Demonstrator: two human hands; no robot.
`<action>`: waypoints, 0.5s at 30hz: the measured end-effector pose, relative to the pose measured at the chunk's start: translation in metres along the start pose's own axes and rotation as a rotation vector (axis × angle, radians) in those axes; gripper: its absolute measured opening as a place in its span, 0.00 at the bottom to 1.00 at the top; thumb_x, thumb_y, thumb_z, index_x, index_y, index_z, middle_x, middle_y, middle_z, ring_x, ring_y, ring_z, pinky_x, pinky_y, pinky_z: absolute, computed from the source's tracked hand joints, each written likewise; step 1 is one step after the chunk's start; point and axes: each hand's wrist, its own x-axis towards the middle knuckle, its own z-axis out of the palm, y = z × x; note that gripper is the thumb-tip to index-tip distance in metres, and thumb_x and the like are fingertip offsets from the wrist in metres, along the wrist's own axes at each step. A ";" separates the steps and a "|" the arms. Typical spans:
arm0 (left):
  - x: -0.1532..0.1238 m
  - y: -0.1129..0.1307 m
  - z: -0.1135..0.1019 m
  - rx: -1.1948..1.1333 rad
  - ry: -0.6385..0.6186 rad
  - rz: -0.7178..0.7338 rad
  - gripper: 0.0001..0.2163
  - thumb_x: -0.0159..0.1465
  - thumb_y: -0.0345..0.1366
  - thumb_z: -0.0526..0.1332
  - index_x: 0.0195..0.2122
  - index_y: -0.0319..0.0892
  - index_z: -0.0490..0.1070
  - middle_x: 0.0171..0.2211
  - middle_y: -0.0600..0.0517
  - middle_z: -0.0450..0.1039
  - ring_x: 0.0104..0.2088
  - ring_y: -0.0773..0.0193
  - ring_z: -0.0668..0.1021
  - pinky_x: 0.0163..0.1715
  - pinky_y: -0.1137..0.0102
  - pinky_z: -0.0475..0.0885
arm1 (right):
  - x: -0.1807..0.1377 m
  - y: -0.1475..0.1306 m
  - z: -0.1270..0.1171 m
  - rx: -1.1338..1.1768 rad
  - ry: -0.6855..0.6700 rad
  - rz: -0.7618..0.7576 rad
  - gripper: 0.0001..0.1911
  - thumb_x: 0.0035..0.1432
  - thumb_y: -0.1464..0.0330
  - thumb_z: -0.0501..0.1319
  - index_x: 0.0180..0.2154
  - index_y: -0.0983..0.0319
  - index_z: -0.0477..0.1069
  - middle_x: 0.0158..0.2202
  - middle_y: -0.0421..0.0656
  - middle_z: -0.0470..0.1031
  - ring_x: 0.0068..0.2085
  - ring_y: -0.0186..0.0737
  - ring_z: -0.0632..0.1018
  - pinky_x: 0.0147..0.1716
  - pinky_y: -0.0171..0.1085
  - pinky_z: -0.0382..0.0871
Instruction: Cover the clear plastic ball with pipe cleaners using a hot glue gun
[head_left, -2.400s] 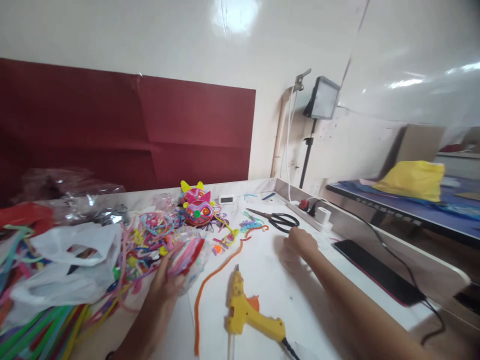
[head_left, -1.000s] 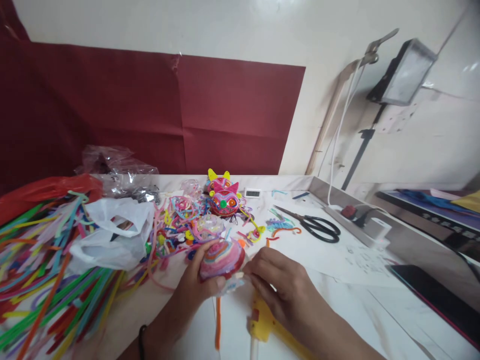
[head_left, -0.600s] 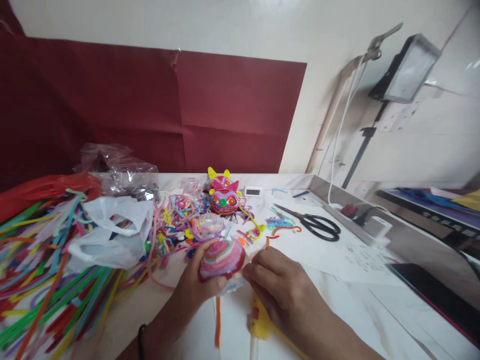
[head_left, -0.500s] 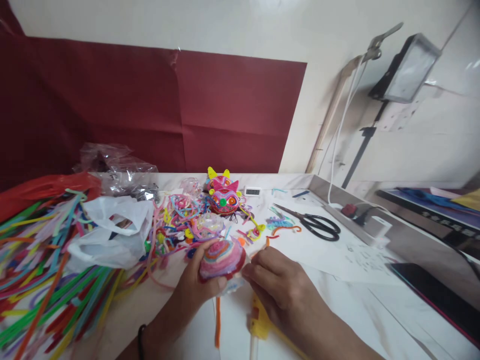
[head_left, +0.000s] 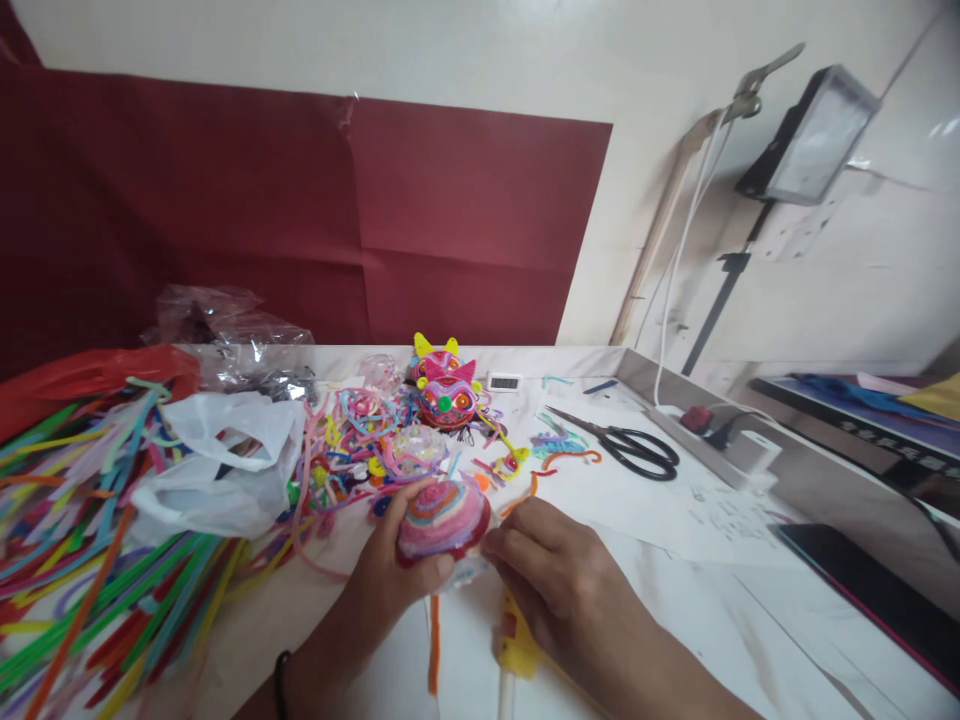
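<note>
My left hand [head_left: 390, 585] is wrapped around a dome covered in pink, red and orange coiled pipe cleaner [head_left: 442, 517], held just above the white table [head_left: 675, 600]. My right hand [head_left: 559, 580] sits against the dome's right edge, fingers curled and pinching at its rim; what they pinch is too small to make out. A yellow glue gun [head_left: 510, 645] lies under my right hand, mostly hidden. An orange pipe cleaner [head_left: 433, 645] runs along the table below the dome.
A finished pink and yellow pipe-cleaner figure [head_left: 446, 385] stands at the back among loose scraps. Long pipe cleaners [head_left: 82, 560] and a white plastic bag [head_left: 217, 470] fill the left. Black scissors [head_left: 626, 450], a power strip [head_left: 720, 440] and a dark phone [head_left: 877, 590] lie to the right.
The view swung left and closer. My left hand lifted the dome out of the pile toward me, and my right hand came from beside the scissors to its rim. Over the last second, almost nothing moved.
</note>
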 end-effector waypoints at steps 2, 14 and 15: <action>0.000 0.000 0.000 -0.004 0.000 0.009 0.29 0.45 0.36 0.68 0.52 0.42 0.68 0.46 0.46 0.78 0.47 0.47 0.78 0.44 0.65 0.74 | 0.000 0.000 0.001 0.015 0.000 0.007 0.13 0.65 0.77 0.51 0.34 0.64 0.73 0.27 0.45 0.70 0.28 0.39 0.70 0.25 0.34 0.61; -0.001 0.000 0.000 0.007 0.013 0.017 0.30 0.45 0.36 0.69 0.52 0.43 0.69 0.46 0.46 0.78 0.46 0.48 0.78 0.42 0.65 0.75 | -0.001 0.000 0.006 0.141 0.013 0.171 0.11 0.64 0.75 0.53 0.30 0.61 0.71 0.26 0.42 0.71 0.27 0.38 0.72 0.26 0.33 0.63; -0.001 0.000 -0.001 0.010 0.012 0.018 0.30 0.45 0.37 0.69 0.52 0.43 0.69 0.46 0.46 0.78 0.46 0.48 0.79 0.43 0.65 0.75 | -0.001 -0.001 0.006 0.150 0.011 0.176 0.12 0.64 0.75 0.53 0.30 0.61 0.71 0.26 0.42 0.71 0.27 0.37 0.72 0.26 0.33 0.62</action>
